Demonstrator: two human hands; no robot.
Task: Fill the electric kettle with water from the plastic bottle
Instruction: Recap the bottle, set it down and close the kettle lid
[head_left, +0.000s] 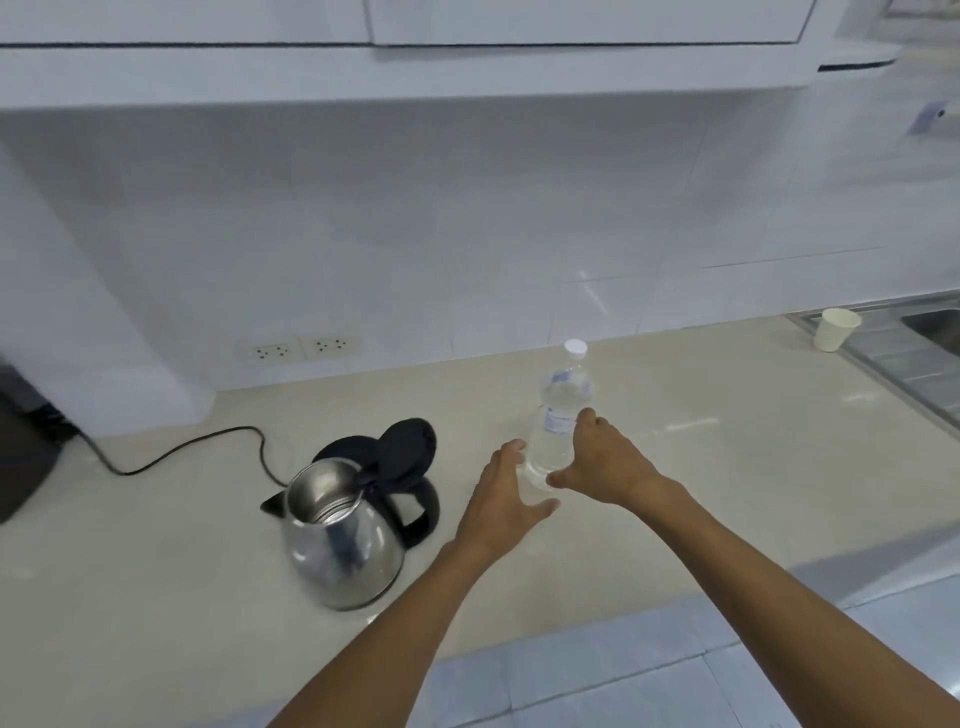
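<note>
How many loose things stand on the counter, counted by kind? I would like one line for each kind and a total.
Electric kettle: 1 (lid open)
Plastic bottle: 1 (cap on)
Paper cup: 1
Total: 3

Single head-worn view — looking forward and down over the counter (675, 441) toward the tiled wall (415, 234), close above both forearms.
</note>
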